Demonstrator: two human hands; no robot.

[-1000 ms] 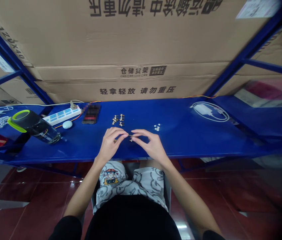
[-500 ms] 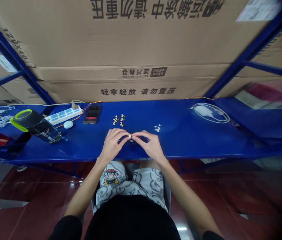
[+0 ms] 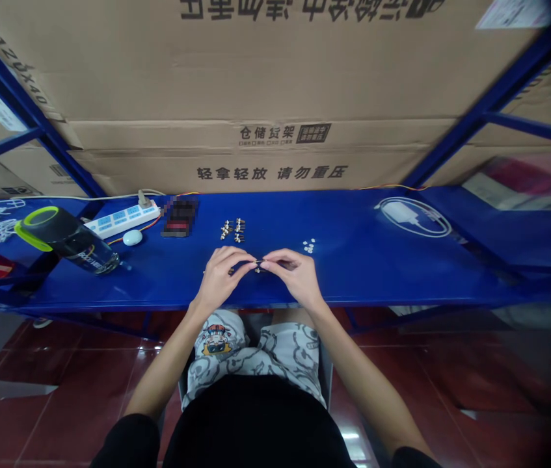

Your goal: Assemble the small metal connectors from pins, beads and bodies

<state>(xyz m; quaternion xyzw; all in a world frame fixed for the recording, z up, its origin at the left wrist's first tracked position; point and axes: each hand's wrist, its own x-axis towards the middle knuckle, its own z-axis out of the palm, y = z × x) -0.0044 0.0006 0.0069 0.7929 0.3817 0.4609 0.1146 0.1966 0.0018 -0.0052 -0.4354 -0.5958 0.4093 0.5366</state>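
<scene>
My left hand and my right hand meet over the near part of the blue table, thumbs and forefingers pinched. Between their fingertips is a small, thin brass-coloured pin, its exact kind too small to make out. Just under the fingertips lies another tiny part, partly hidden. Beyond my left hand, several small white-and-brass pieces lie in two short rows. A loose group of tiny white pieces is past my right hand.
On the left stand a power strip, a white round object and a tilted dark bottle with a lime rim. A blurred-out dark object lies beside them. A white charger with coiled cable is at right. Cardboard walls the back.
The fingertips of my two hands have drawn slightly apart, showing more of the thin pin between them. The whole view has shifted a little; the pieces on the table lie as before.
</scene>
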